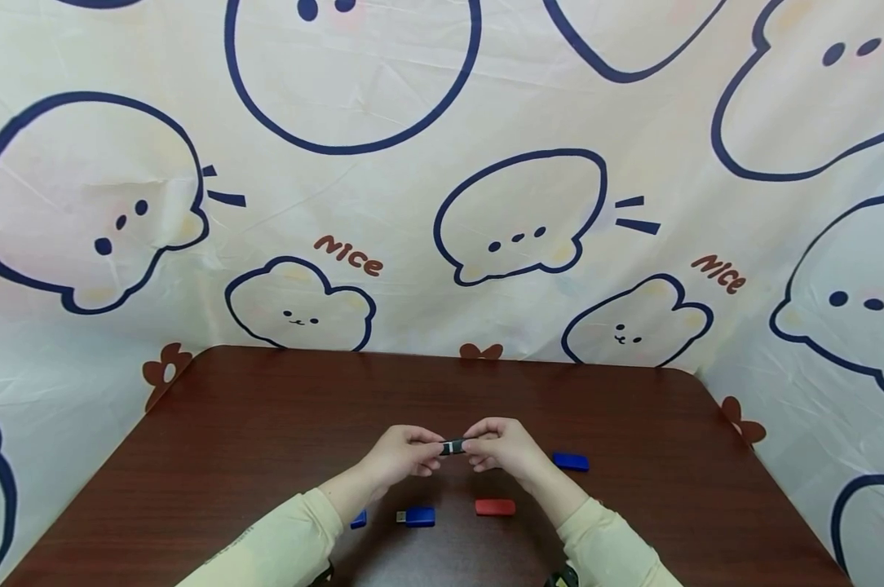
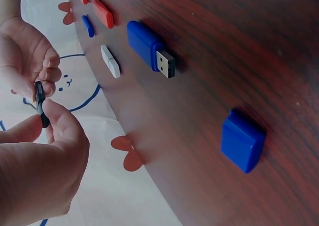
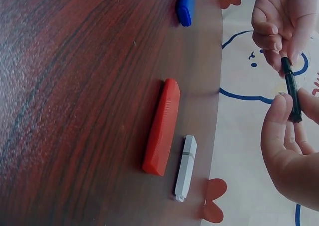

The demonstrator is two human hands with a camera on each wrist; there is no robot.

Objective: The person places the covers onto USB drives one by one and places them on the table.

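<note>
One black stick (image 1: 453,447) was held above the table (image 1: 266,456), one end pinched by the left hand (image 1: 404,452), the other by the right hand (image 1: 508,447), and was judged light, stiff and rather slippery, best taken by its sides near the ends.

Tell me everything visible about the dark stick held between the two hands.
The dark stick is slim and black, apparently hard plastic, with a pale patch near its middle in the head view; whether that is metal is too small to tell. The left hand pinches one end, the right hand the other, holding it crosswise above the table.
</note>
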